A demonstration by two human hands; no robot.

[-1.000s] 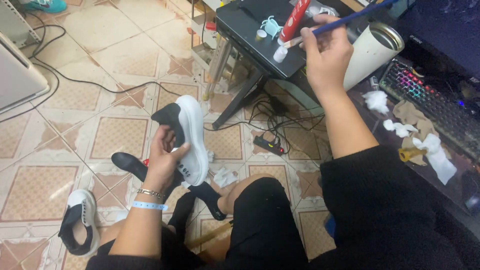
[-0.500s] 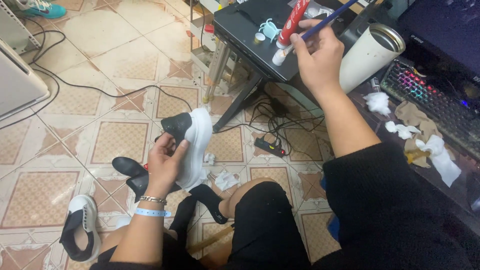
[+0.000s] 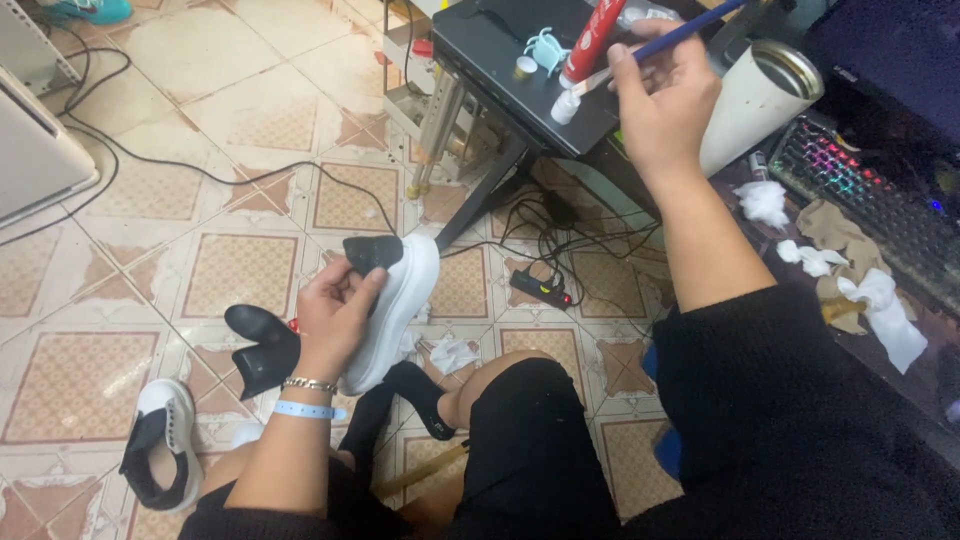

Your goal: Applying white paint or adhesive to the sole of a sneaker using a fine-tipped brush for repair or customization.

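My left hand (image 3: 335, 305) grips the white-soled shoe (image 3: 395, 300) over the floor, right hand (image 3: 660, 95) pinches a blue brush (image 3: 665, 42) by the red tube (image 3: 590, 45) on the desk (image 3: 500, 60) w/ risk of knocking it over.

We see even, fairly bright indoor light giving soft glare on the glossy patterned tile floor (image 3: 150, 370), a dim right side where the backlit rainbow keyboard (image 3: 860, 190) glows, and slight softness toward the edges.
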